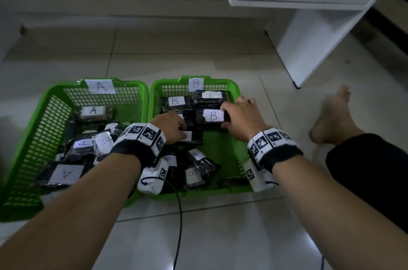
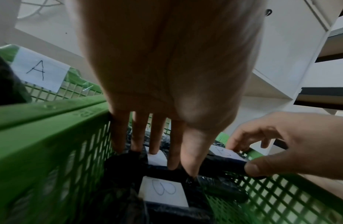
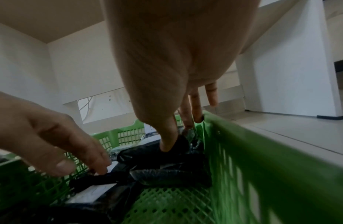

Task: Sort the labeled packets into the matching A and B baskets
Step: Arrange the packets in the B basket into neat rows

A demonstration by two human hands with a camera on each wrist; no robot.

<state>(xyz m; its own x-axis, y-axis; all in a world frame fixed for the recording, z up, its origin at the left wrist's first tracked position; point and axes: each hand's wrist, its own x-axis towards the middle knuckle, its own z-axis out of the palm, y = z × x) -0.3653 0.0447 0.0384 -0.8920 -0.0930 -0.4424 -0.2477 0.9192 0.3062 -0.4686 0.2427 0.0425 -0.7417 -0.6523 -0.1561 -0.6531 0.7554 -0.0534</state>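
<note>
Two green mesh baskets stand side by side on the floor, basket A [image 1: 56, 88] on the left and basket B [image 1: 167, 81] on the right. Black packets with white A labels [image 1: 92, 111] lie in A, and several B packets [image 1: 175, 101] lie in B. Both hands are inside B. My right hand [image 1: 225, 115] grips a B packet [image 1: 213, 116] by its right end, near the right wall. My left hand [image 1: 184, 130] pinches another black packet [image 2: 128, 163], fingers on top and thumb at its near edge. A B-labelled packet [image 2: 163, 191] lies just in front of it.
A white cabinet [image 1: 309, 38] stands at the back right. A bare foot [image 1: 335, 115] and a leg in black rest on the tiles right of basket B. A black cable [image 1: 180, 214] runs over the floor in front of the baskets.
</note>
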